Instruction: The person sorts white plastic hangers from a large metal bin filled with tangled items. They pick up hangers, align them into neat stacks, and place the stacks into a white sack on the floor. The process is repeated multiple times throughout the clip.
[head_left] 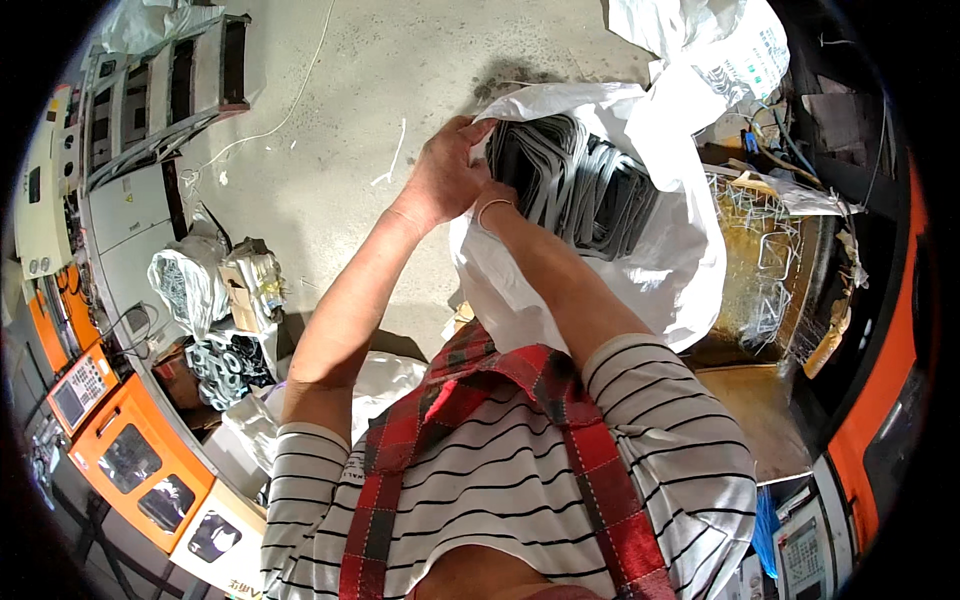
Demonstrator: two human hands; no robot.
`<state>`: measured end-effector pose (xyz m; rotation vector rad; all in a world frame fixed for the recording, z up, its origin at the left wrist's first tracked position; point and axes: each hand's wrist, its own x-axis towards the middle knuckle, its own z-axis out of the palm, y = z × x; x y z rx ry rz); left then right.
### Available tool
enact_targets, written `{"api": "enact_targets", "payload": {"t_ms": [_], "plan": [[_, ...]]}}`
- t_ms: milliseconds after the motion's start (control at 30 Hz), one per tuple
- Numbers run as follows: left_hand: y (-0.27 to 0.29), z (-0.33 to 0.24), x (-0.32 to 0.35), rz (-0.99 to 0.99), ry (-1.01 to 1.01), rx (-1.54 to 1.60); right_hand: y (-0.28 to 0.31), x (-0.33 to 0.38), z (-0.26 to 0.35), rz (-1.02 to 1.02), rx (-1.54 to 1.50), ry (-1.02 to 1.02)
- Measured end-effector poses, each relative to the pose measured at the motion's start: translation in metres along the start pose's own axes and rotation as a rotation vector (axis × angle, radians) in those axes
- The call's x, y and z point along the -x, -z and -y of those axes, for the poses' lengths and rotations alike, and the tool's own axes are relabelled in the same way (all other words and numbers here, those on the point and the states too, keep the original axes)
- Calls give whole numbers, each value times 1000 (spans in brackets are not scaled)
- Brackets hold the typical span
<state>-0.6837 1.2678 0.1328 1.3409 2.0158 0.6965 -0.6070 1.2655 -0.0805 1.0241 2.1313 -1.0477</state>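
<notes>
A large white woven bag point(690, 290) stands wide-mouthed in front of me. Inside it, several stacks of dark grey frame-shaped plastic parts point(545, 180) are packed on edge. My left hand point(448, 178) is closed on the bag's left rim, its thumb and fingers pinching the edge. My right hand point(492, 194), with a thin band at the wrist, reaches across the bag's mouth and meets the left hand at the same rim. Its fingers are mostly hidden, so I cannot tell what they grip.
Right of the bag is a brownish bin point(760, 270) with loose wire-like scraps. Another white bag point(720, 50) stands beyond. At left are an orange machine point(140, 460), a bag of grey parts point(190, 285), a carton point(250, 285) and a metal rack point(165, 95). A thin cord point(290, 110) crosses the floor.
</notes>
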Motion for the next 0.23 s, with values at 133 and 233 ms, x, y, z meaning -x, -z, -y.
{"api": "enact_targets", "payload": {"t_ms": [133,233], "plan": [[1,0,-7,46,-22,19,44,57,2,84,15,188],[14,0,-7,75,15,41,86,87,-19,-363,80,401]]}}
